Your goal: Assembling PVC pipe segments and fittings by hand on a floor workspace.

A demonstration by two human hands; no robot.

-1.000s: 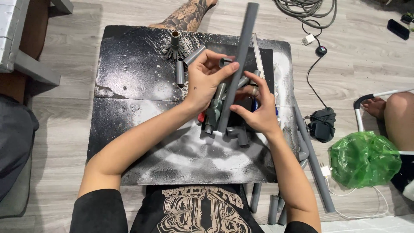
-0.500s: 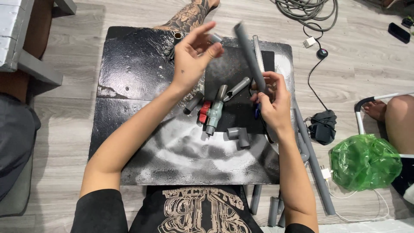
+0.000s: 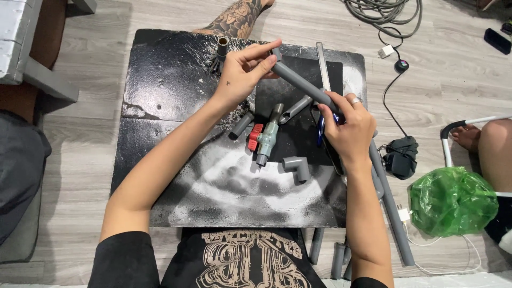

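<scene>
Head view: a short grey pipe (image 3: 301,82) is held above the black board (image 3: 170,106), slanting from far left to near right. Its far end is pinched by the fingertips of the left hand (image 3: 242,74), and its near end is gripped by the closed right hand (image 3: 346,130), on which a ring is worn. Below the pipe, on the board, a grey valve with a red handle (image 3: 264,140) is laid, with a short pipe stub (image 3: 241,126) just to its left and another angled piece (image 3: 296,109) to its right. A grey elbow fitting (image 3: 296,168) is set nearer, well apart from the hands. Long grey pipes (image 3: 392,213) are laid along the right edge of the board on the wooden floor (image 3: 85,160). Farther right, a green plastic bag (image 3: 450,200) and a black power adapter (image 3: 400,154) are seen.
</scene>
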